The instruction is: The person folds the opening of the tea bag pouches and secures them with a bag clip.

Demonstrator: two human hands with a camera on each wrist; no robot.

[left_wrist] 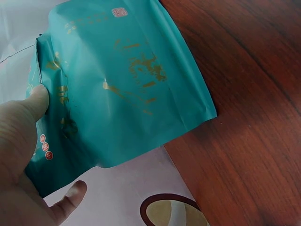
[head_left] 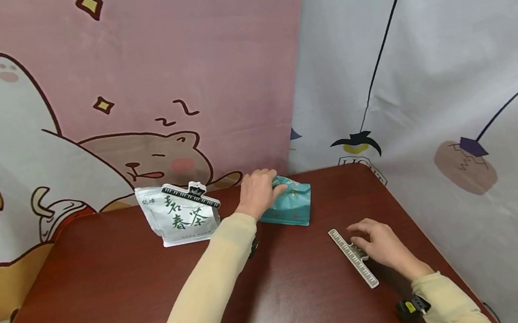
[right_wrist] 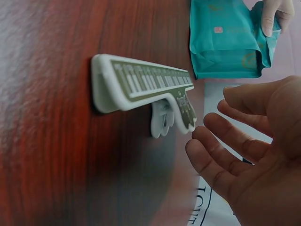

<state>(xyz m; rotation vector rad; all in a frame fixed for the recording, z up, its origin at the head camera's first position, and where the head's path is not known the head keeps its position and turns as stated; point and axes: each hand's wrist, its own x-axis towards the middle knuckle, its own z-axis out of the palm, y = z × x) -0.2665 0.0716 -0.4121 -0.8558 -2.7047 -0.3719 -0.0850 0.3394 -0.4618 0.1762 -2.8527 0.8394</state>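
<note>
Toward the back of the table, my left hand (head_left: pixel 258 193) grips the folded-over top of a teal pouch (head_left: pixel 293 203) with gold print. In the left wrist view its thumb (left_wrist: pixel 40 101) presses against the folded flap. A long bag clip (head_left: pixel 353 258) with a piano-key pattern lies on the table at the right. My right hand (head_left: pixel 380 243) is beside it, its loosely bent fingers apart and close to the clip's handle, holding nothing. In the right wrist view the clip (right_wrist: pixel 146 84) rests with its handle toward those fingers.
Left of the teal pouch stands a white tea pouch (head_left: pixel 182 219) with green characters, a black-and-white bag clip (head_left: pixel 190 195) across its top. The dark red wooden table (head_left: pixel 113 303) ends at a cartoon-printed cloth (head_left: pixel 231 80) behind and on the right.
</note>
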